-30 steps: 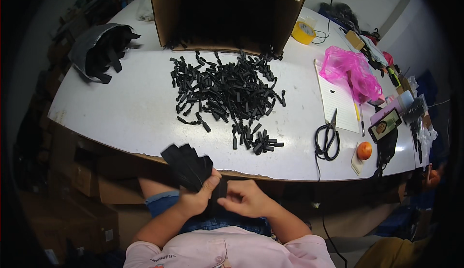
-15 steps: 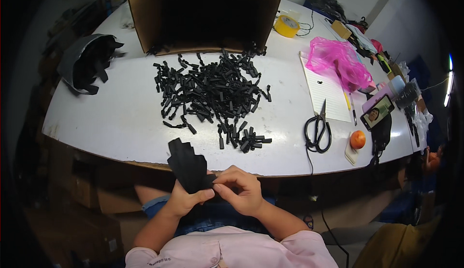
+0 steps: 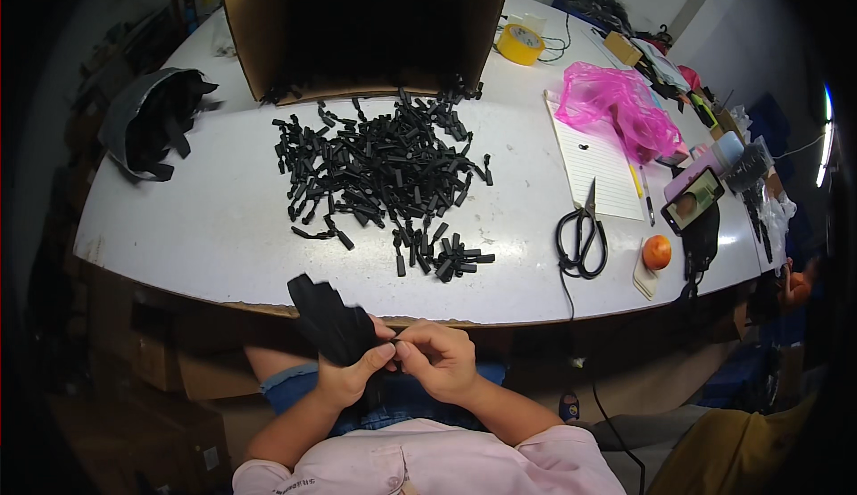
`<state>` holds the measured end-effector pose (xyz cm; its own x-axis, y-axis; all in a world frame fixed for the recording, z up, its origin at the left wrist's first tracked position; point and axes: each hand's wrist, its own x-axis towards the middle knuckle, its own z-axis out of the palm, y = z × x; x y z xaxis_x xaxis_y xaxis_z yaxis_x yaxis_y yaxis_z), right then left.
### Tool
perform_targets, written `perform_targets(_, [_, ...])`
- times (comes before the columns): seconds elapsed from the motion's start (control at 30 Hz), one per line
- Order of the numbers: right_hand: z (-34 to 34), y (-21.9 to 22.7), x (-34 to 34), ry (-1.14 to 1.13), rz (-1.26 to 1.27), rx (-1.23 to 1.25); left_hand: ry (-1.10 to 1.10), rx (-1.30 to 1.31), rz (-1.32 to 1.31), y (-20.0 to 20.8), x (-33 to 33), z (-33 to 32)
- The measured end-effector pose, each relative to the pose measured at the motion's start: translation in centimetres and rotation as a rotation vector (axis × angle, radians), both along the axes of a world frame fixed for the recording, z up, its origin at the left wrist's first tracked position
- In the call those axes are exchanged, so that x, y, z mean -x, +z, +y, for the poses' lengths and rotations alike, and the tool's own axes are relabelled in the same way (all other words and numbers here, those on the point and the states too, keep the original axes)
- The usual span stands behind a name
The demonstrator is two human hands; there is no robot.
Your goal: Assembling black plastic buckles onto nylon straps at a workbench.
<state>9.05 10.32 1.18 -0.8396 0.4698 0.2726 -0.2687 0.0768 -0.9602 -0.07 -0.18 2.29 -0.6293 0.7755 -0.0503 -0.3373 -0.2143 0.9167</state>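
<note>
My left hand (image 3: pixel 346 381) is closed around a fanned stack of flat black strips (image 3: pixel 328 321), which looks like fabric, just in front of the table's near edge. Close beside it, my right hand (image 3: pixel 444 363) pinches with thumb and forefinger at the stack's right end, the thumbs almost meeting. A small dark bit shows between the fingertips; most of it is hidden. Beyond my hands, a pile of small black pieces (image 3: pixel 384 169), like short tabs with cord ends, is spread over the table, with a smaller cluster (image 3: pixel 455 258) at its near side.
A cardboard box (image 3: pixel 245 44) lies open toward me behind the pile. Left stands a grey bag (image 3: pixel 120 138) of black strips. On the right are black scissors (image 3: pixel 582 245), a notepad (image 3: pixel 603 178), a pink plastic bag (image 3: pixel 620 111), an orange fruit (image 3: pixel 657 252), a phone (image 3: pixel 694 200) and yellow tape (image 3: pixel 520 44).
The stack in my left hand has tipped leftward and lower. My fingertips have come closer together, and the black end visible between them before is now mostly covered. The whole view has shifted slightly.
</note>
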Motion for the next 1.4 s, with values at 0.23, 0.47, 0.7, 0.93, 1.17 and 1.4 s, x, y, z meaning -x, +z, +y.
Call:
perform_targets(0.23, [0.5,-0.2,-0.4,0.342,-0.167,0.992,0.074,-0.009,0.839,-1.6,0.5,-0.4])
perform_targets(0.47, [8.5,2.0,1.4,-0.429,-0.364,-1.017,-0.102,-0.013,-0.452,-0.1,0.8,0.3])
perform_targets(0.7, [10.5,2.2,1.0,-0.314,-0.398,-1.136,-0.139,0.024,-0.364,-1.1,1.3,0.0])
perform_targets(0.93, [10.9,0.6,0.6,-0.497,-0.364,-1.017,-0.080,0.093,-0.177,-0.9,0.9,0.3])
perform_targets(1.17, [10.8,0.2,-0.1,-0.418,-0.320,-0.915,-0.044,0.115,-0.139,-1.1,0.7,0.3])
perform_targets(1.4, [5.6,1.3,0.0,-0.213,-0.091,-0.010,0.053,0.095,0.009,-1.5,0.1,0.8])
